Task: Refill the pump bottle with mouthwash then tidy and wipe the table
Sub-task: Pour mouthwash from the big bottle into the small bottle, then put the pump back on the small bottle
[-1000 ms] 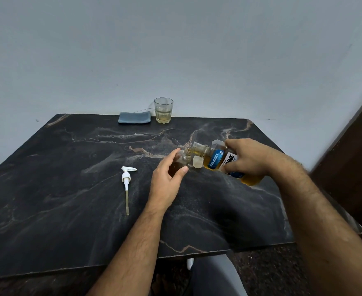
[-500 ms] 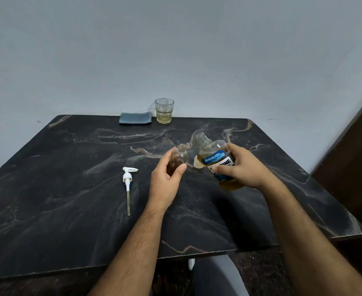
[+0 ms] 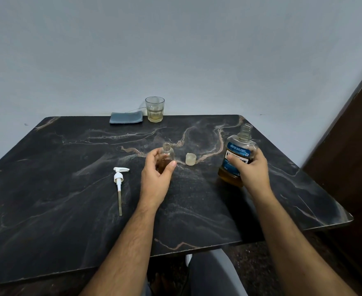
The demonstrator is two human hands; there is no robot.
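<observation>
A small clear pump bottle (image 3: 167,152) stands upright and uncapped at the middle of the black marble table (image 3: 69,189), amber liquid in its lower part. My left hand (image 3: 156,178) is wrapped around it. To the right, my right hand (image 3: 253,170) grips the mouthwash bottle (image 3: 240,150), upright, open-necked, blue-labelled, amber liquid in its bottom. Its pale cap (image 3: 190,159) lies on the table between the two bottles. The white pump head (image 3: 118,180) with its long tube lies flat to the left of my left hand.
A folded blue-grey cloth (image 3: 126,118) and a drinking glass (image 3: 154,109) with a little yellowish liquid sit at the table's far edge against the wall. A dark door or cabinet (image 3: 357,146) stands to the right of the table.
The mouthwash bottle was tipped over the small bottle's mouth. My right hand has turned it upright and carried it away to the right. My left hand stayed on the small bottle.
</observation>
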